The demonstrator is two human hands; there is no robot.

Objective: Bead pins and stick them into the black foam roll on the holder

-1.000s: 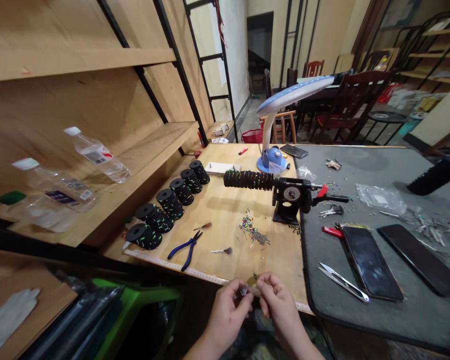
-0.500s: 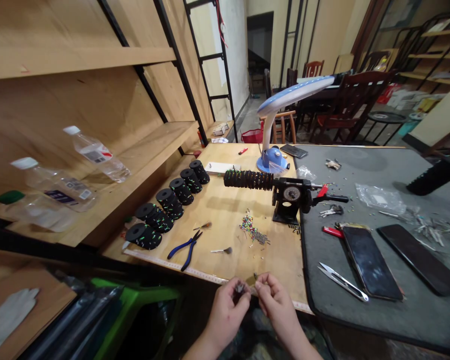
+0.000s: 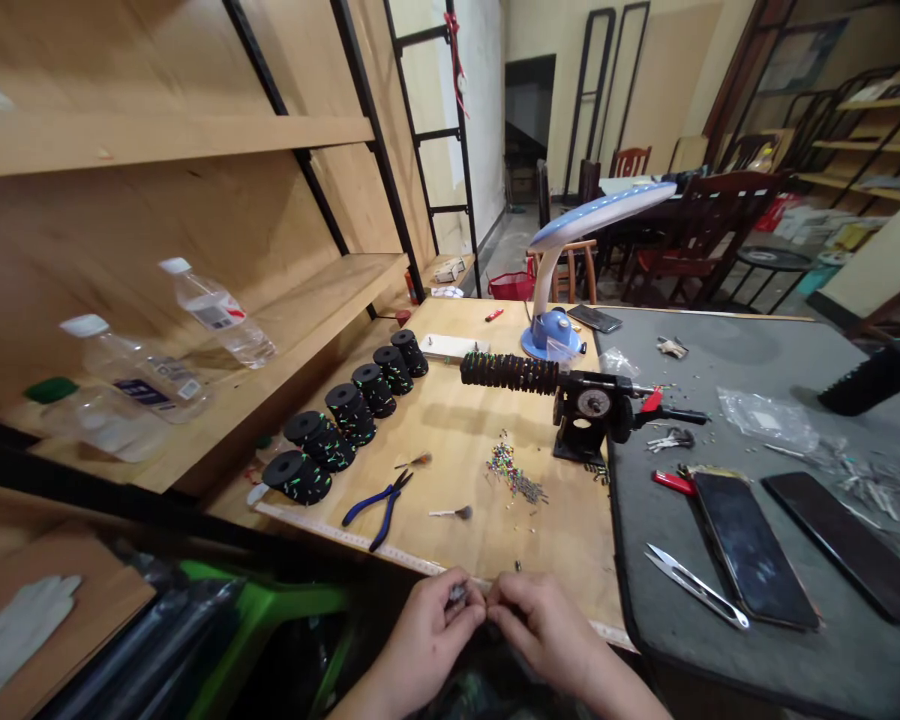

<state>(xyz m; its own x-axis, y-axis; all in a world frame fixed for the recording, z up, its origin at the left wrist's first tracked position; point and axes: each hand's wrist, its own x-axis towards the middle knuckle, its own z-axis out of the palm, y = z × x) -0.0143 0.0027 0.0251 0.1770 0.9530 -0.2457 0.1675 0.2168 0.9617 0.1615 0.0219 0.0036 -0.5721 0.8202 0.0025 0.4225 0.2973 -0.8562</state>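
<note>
A small dark-grey bristly tuft (image 3: 458,593) sits pinched in the fingers of the left hand (image 3: 427,625), just past the near edge of a pale plywood workbench (image 3: 450,430). The right hand (image 3: 546,625) is brought up against the left, fingertips together, so the two hands nearly close around the tuft; whether the right hand also grips it is hidden. A white measuring tape (image 3: 345,527) runs along the bench edge just beyond them.

Farther onto the bench lie blue-handled pliers (image 3: 379,510), a small brush (image 3: 454,512) and a scatter of coloured beads (image 3: 511,472). Seven black spools flecked with green and orange (image 3: 349,415) form a row toward the left, below a wooden shelf (image 3: 307,310) holding clear plastic bottles (image 3: 217,325); their labels are too small to read. A black metal hand-cranked winder (image 3: 592,410) grips a bristly black coil (image 3: 510,373), in front of a blue desk lamp (image 3: 551,335). To the right, a grey mat (image 3: 720,350) carries steel snips (image 3: 696,587), a red lighter (image 3: 673,483) and two black phones (image 3: 754,550).
</note>
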